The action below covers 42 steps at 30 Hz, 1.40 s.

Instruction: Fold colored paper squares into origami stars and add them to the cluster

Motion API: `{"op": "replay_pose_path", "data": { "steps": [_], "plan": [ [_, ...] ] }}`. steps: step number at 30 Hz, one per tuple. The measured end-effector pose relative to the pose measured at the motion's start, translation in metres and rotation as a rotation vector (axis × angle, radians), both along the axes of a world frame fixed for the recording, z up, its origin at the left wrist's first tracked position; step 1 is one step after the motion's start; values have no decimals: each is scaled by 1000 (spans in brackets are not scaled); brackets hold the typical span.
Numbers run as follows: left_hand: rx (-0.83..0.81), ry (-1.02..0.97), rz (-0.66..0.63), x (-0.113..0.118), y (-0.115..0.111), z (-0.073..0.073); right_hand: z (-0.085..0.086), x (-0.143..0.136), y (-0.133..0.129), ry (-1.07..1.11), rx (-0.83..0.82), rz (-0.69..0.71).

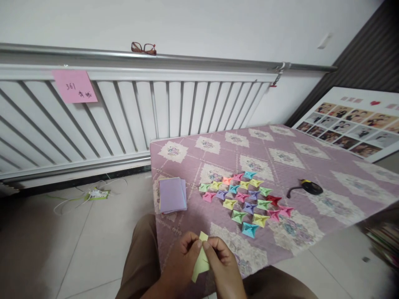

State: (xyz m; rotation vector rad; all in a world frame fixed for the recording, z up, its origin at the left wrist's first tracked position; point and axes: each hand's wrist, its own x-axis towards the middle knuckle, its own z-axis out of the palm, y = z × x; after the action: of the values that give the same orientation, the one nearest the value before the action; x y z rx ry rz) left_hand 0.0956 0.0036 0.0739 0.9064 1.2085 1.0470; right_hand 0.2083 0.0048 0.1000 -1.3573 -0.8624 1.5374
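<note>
A folded piece of pale yellow paper (201, 265) is held up between both hands over the near edge of the table. My left hand (183, 257) pinches its left side with thumb and forefinger. On the other side, my right hand (222, 259) grips it the same way, the two thumbs almost meeting. Beyond the hands, several small folded paper pieces (249, 207) in pink, yellow, green, blue, purple and red stand in rows. A stack of square paper sheets (172, 195), purple on top, lies to the left of them.
A patterned purple cloth (193, 166) covers the table. To the right lies a black and yellow object with a strap (311, 187). A photo board (349, 120) leans at the far right. Behind is a radiator (174, 104), with glasses (144, 48) on the pipe. A power strip (98, 194) rests on the floor.
</note>
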Motion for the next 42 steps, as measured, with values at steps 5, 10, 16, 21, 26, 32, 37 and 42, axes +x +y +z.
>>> {"op": "replay_pose_path", "data": {
  "steps": [5, 10, 16, 21, 26, 32, 37, 42],
  "plan": [
    [-19, -13, -61, -4, -1, -4, -2, 2, 4, 225, -77, -68],
    [-43, -8, -119, -7, -1, 3, -5, 5, 6, 289, -159, 45],
    [-72, 98, -164, -12, 2, 24, -6, 8, 3, 300, -148, 54],
    [-35, 211, -178, -13, 4, 30, -9, 14, 3, 227, -114, 109],
    [82, 373, -148, -13, 2, 28, -1, 18, 4, 88, -50, 139],
    [107, 410, -150, -13, 1, 28, 9, 19, 7, -12, 46, 148],
    [158, 437, -172, -13, 2, 31, 6, 21, 8, -103, 113, 165],
    [142, 363, -199, -14, 1, 24, 2, 21, 7, -70, 92, 142]
  ]
}}
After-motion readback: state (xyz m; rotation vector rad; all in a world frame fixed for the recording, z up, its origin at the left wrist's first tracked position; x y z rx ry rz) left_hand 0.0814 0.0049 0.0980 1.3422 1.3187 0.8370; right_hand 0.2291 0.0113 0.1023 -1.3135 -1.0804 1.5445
